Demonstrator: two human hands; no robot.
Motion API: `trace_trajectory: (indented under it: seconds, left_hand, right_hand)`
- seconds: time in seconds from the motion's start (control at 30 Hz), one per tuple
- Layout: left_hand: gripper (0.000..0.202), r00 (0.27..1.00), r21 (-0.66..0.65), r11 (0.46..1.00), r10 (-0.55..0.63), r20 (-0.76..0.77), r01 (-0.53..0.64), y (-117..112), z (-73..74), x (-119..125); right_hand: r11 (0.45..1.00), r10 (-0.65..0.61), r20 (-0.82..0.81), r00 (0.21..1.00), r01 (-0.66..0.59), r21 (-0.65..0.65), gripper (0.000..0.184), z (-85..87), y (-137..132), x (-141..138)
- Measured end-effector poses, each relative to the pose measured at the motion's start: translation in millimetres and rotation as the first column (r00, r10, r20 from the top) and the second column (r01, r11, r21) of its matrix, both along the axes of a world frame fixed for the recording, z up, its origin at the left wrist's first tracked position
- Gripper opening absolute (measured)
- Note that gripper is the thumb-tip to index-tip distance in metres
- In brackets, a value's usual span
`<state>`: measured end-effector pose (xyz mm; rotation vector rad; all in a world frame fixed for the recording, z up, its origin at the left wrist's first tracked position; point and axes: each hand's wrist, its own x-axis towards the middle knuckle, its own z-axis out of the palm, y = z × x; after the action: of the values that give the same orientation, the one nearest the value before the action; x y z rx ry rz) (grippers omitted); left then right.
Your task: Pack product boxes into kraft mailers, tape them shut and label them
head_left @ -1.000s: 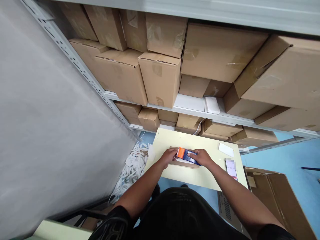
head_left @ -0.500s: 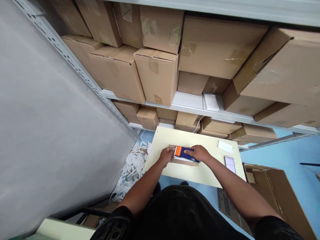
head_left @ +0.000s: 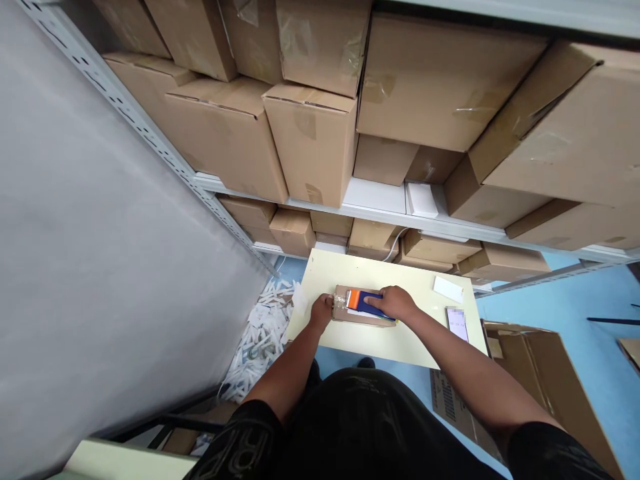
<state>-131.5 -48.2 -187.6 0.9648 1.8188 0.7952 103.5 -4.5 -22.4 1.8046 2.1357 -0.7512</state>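
A small brown cardboard box lies on the pale yellow table in front of me. My right hand grips a blue and orange tape dispenser, held flat over the box's top with its toothed orange end facing left. A shiny clear strip of tape shows between that end and my left hand. The left fingers are closed at the box's left end, seemingly on the strip; their tips are partly hidden. A white patch, perhaps a label, shows on the box beneath the dispenser.
On the pale yellow table, a white box and a phone lie to the right. Paper scraps cover the floor at left. Shelves of cartons stand ahead; an open carton is at right.
My left hand has moved left, away from the dispenser, and clear tape now shows between them over the box. My right hand still holds the dispenser. The view has shifted slightly.
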Motion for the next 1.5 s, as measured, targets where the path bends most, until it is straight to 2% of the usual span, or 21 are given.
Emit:
trace_trajectory:
  seconds: [0.1,0.17,0.23,0.27,0.3,0.33,0.4,0.43,0.47,0.5,0.67,0.77,0.83,0.93,1.03,1.1,1.2,1.27,1.33,1.4,1.5]
  left_hand:
    - [0.027,0.997,-0.020,0.999,-0.035,-0.067,0.033,9.9,-1.2,5.3]
    - [0.045,0.992,-0.033,0.999,-0.017,-0.123,0.013,12.6,3.2,1.4]
    - [0.065,0.978,0.051,0.998,-0.031,-0.204,0.042,9.3,10.2,-4.0]
    - [0.068,0.965,0.138,0.983,-0.079,-0.250,0.117,5.4,13.9,-6.0]
    - [0.068,0.939,0.239,0.941,-0.161,-0.304,0.239,0.4,17.2,-6.9]
    - [0.067,0.892,0.329,0.861,-0.261,-0.370,0.389,-5.3,19.9,-6.7]
    - [0.070,0.740,0.398,0.645,-0.430,-0.517,0.653,-16.1,23.0,-3.6]
    - [0.074,0.662,0.379,0.563,-0.470,-0.584,0.735,-20.2,23.3,-1.4]
    - [0.079,0.599,0.345,0.518,-0.479,-0.642,0.783,-22.9,23.0,0.8]
    - [0.083,0.554,0.306,0.504,-0.469,-0.688,0.808,-24.4,22.1,2.6]
    - [0.088,0.421,0.179,0.506,-0.416,-0.806,0.843,-20.8,16.0,3.9]
    - [0.085,0.374,0.138,0.504,-0.402,-0.836,0.852,-19.6,14.9,2.2]
    - [0.084,0.352,0.116,0.510,-0.396,-0.848,0.852,-19.9,15.2,1.8]
    - [0.086,0.339,0.104,0.512,-0.391,-0.856,0.853,-19.9,16.0,1.9]
    - [0.087,0.332,0.104,0.496,-0.397,-0.856,0.862,-18.9,16.4,1.5]
    - [0.087,0.333,0.109,0.489,-0.398,-0.855,0.866,-17.9,16.4,0.8]
    - [0.086,0.338,0.122,0.481,-0.394,-0.855,0.868,-16.1,16.5,-0.2]
    - [0.085,0.338,0.123,0.476,-0.399,-0.852,0.871,-15.0,17.0,-0.7]
    - [0.085,0.340,0.117,0.475,-0.415,-0.844,0.872,-14.3,17.8,-1.0]
    - [0.085,0.343,0.107,0.481,-0.434,-0.833,0.870,-14.0,18.6,-1.0]
    - [0.085,0.351,0.107,0.488,-0.442,-0.826,0.866,-13.9,19.0,-0.8]
  right_hand:
    - [1.000,-0.021,0.017,1.000,0.021,-0.006,0.074,-0.2,1.5,-0.4]
    - [0.999,-0.046,0.026,0.999,0.046,-0.022,0.073,-0.8,2.0,-0.5]
    - [0.997,-0.066,0.023,0.998,0.067,-0.033,0.071,-1.3,2.3,-0.7]
    - [0.997,-0.070,0.017,0.997,0.070,-0.035,0.070,-1.5,2.5,-0.6]
    - [0.997,-0.071,0.011,0.997,0.071,-0.035,0.070,-1.5,2.8,-0.3]
    - [0.997,-0.071,0.005,0.997,0.071,-0.035,0.070,-1.5,3.1,0.2]
    - [0.996,-0.078,-0.003,0.997,0.078,-0.047,0.070,-1.7,3.9,1.4]
    - [0.995,-0.084,-0.005,0.996,0.083,-0.053,0.069,-2.0,4.4,1.8]
    - [0.995,-0.088,-0.007,0.996,0.088,-0.057,0.069,-2.4,4.9,1.8]
    - [0.994,-0.089,-0.007,0.996,0.089,-0.057,0.069,-3.0,5.6,1.5]
    - [0.997,-0.064,-0.020,0.998,0.063,-0.047,0.072,-3.7,12.2,0.1]
    - [0.996,-0.062,-0.032,0.998,0.059,-0.073,0.075,1.2,16.5,17.7]
    - [0.993,-0.071,-0.033,0.997,0.068,-0.094,0.076,5.0,16.5,46.5]
    - [0.991,-0.096,-0.018,0.995,0.093,-0.100,0.076,6.1,10.8,114.2]
    - [0.982,-0.163,0.017,0.987,0.164,-0.096,0.075,-2.4,0.5,185.5]
    - [0.973,-0.200,0.048,0.979,0.205,-0.105,0.075,-14.5,-5.9,213.8]
    - [0.970,-0.206,0.098,0.974,0.216,-0.110,0.077,-39.6,-6.9,212.2]
    - [0.968,-0.208,0.092,0.974,0.219,-0.125,0.076,-57.6,-0.3,192.2]
    - [0.947,-0.269,0.043,0.962,0.273,-0.172,0.073,-73.8,7.8,172.2]
    - [0.869,-0.436,-0.038,0.899,0.409,-0.279,0.066,-86.4,11.3,160.9]
    - [0.697,-0.669,-0.141,0.730,0.550,-0.460,0.052,-97.3,-0.4,159.6]
